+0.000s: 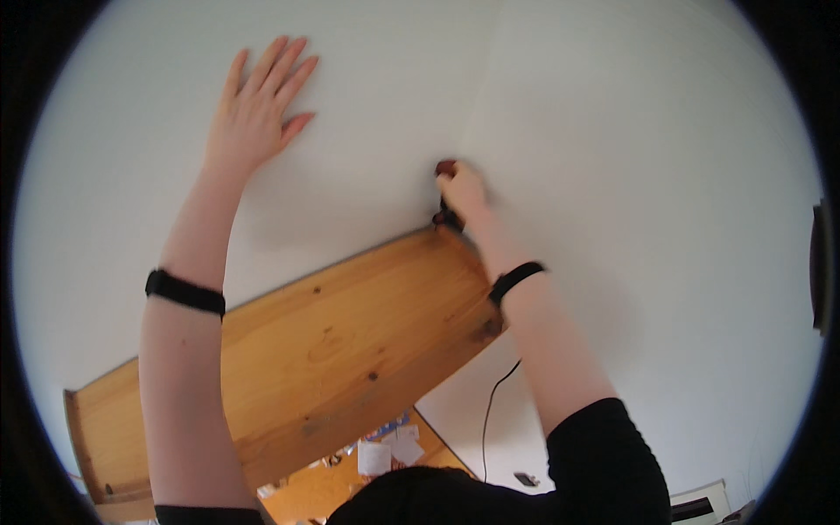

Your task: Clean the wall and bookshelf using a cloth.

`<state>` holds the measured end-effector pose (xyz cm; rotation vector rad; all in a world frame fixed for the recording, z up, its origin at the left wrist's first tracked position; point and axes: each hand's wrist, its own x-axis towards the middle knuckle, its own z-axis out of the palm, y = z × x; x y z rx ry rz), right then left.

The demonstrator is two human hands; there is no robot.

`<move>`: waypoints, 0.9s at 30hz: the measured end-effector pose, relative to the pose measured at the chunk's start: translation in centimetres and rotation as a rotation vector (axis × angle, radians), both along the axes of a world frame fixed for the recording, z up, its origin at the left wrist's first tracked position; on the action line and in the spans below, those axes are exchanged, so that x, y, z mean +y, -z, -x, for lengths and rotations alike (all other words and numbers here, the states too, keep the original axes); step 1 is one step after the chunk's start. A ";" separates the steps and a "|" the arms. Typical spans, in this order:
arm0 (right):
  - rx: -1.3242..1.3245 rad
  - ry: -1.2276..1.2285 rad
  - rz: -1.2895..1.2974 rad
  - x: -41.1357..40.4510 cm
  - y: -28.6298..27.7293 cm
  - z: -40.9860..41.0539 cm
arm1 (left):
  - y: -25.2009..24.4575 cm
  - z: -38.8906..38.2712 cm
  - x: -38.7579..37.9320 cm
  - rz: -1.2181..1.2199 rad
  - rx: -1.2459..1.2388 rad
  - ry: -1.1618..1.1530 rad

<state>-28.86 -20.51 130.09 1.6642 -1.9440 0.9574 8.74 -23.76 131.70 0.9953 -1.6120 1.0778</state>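
My left hand [259, 105] lies against or just off the pale wall [367, 118] at the upper left, fingers spread and holding nothing. Near the wall corner, my right hand [464, 190] grips a dark red and black handheld tool [446, 168], whose exact kind cannot be told. The tool's lower black part [449, 219] is at the upper right corner of a wooden shelf [341, 328]. Both forearms wear black bands and cross the shelf's edges. My right fingers partly hide the tool.
Below the shelf, a wooden desk [328, 489] bears papers [375, 457] and small items. A black cable [487, 420] hangs by the right wall, above a small dark object [526, 480]. A dark object [819, 269] stands at the far right rim.
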 end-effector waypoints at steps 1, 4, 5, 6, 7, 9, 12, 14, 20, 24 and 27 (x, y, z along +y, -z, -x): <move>-0.012 -0.025 -0.013 1.5 -0.7 -2.8 | 0.6 -2.8 0.3 -0.008 -0.001 -0.003; 0.210 -0.090 0.143 5.0 -10.8 -7.8 | -2.7 -5.4 1.2 0.017 0.057 0.014; 0.409 -0.045 0.208 5.4 -12.7 -7.2 | -3.8 -5.7 1.6 0.019 0.046 0.059; 0.511 -0.041 0.207 5.3 -13.2 -7.9 | -4.0 -6.4 1.3 -0.001 0.035 0.053; 0.609 -0.041 0.210 4.9 -13.5 -8.4 | -4.4 -6.7 0.9 -0.007 0.031 0.065; 0.636 -0.052 0.117 2.7 -11.0 -7.2 | -5.3 -6.2 0.1 -0.027 -0.017 0.066; 0.758 -0.020 -0.037 -1.6 -4.0 6.7 | -3.0 6.3 -1.6 -0.055 -0.054 0.038; 0.700 0.028 -0.158 -4.1 3.0 8.7 | -1.8 8.2 -3.3 -0.098 -0.207 0.012; 0.543 0.105 -0.311 -7.9 5.1 14.6 | -3.7 14.5 -4.8 -0.190 -0.408 0.161; -0.104 -0.147 0.096 -8.1 1.1 13.5 | -3.2 15.4 -4.3 -0.265 -0.417 0.253; -0.120 -0.364 0.062 -8.5 0.6 8.8 | -2.3 14.7 -4.4 -0.320 -0.512 0.248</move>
